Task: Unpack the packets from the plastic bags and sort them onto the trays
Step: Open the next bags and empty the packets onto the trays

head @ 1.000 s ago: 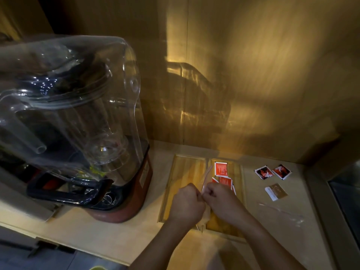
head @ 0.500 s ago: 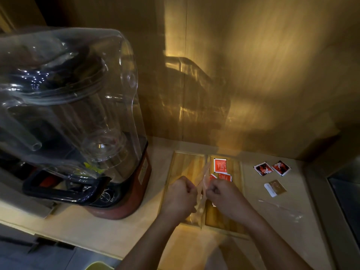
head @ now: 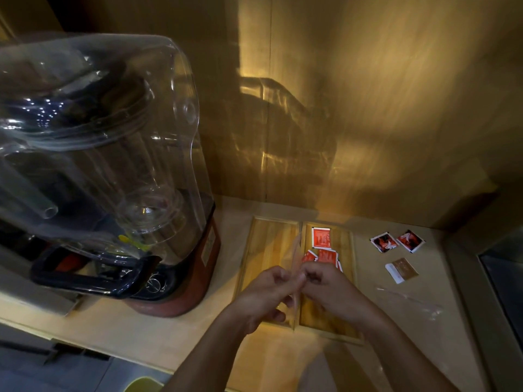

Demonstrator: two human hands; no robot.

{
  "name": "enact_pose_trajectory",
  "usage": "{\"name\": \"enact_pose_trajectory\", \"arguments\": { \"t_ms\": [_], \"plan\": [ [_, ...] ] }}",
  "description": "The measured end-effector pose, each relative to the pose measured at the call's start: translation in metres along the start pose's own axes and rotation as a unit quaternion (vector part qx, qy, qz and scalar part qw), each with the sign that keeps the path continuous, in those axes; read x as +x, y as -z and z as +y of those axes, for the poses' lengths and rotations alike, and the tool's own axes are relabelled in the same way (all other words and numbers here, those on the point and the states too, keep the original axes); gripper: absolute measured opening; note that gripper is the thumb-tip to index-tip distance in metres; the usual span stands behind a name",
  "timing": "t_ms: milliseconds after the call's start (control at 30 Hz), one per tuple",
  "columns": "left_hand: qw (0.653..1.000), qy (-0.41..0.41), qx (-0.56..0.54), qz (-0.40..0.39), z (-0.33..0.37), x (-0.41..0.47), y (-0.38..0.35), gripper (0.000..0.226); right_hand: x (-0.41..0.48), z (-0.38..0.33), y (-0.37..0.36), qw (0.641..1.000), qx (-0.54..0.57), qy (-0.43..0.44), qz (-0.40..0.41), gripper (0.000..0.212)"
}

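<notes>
left hand (head: 266,295) and right hand (head: 328,287) pinch a thin, clear plastic bag (head: 295,256) upright between them. red square packets (head: 321,238) lie on the right tray (head: 344,246).

The pale wooden tabletop (head: 175,329) carries a blender (head: 181,292) with a red base on its left part. Right of it 2 wooden trays lie side by side, edges touching: the left tray (head: 268,244) and the right tray (head: 319,315). Further right, directly on the tabletop, lie the left red-and-black packet (head: 384,242) and the right red-and-black packet (head: 410,240) just beside each other, a brown packet (head: 402,270) nearer, and a flat clear plastic bag (head: 410,299) nearest.
</notes>
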State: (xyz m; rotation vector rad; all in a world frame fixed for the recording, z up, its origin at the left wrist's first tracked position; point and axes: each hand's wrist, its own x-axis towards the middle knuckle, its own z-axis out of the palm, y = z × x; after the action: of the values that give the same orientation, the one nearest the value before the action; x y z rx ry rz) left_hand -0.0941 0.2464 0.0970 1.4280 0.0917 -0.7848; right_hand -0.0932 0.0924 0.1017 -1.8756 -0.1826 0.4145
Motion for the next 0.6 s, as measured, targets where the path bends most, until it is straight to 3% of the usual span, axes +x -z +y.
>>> {"name": "enact_pose_trajectory", "arguments": {
  "t_ms": [200, 267, 400, 500, 600],
  "plan": [
    [0.996, -0.051, 0.027, -0.071, -0.006, 0.004, 0.004, 0.028, 0.001, 0.002, 0.002, 0.996, 0.068, -0.01, -0.058, 0.02],
    [0.995, -0.072, 0.016, -0.069, -0.01, 0.006, 0.007, 0.013, 0.001, 0.003, 0.004, 0.995, 0.075, -0.017, -0.06, 0.019],
    [0.996, -0.079, 0.022, -0.037, -0.009, 0.004, 0.005, 0.02, 0.0, 0.009, 0.01, 0.996, 0.062, -0.021, -0.056, 0.025],
    [0.992, -0.072, 0.075, 0.069, -0.006, 0.002, 0.009, 0.031, 0.0, 0.009, 0.014, 0.999, 0.023, -0.033, 0.005, 0.023],
    [0.941, -0.066, 0.209, 0.257, -0.005, 0.006, 0.014, 0.03, 0.0, 0.008, 0.017, 0.995, -0.069, -0.03, 0.058, 0.025]
  ]
}}
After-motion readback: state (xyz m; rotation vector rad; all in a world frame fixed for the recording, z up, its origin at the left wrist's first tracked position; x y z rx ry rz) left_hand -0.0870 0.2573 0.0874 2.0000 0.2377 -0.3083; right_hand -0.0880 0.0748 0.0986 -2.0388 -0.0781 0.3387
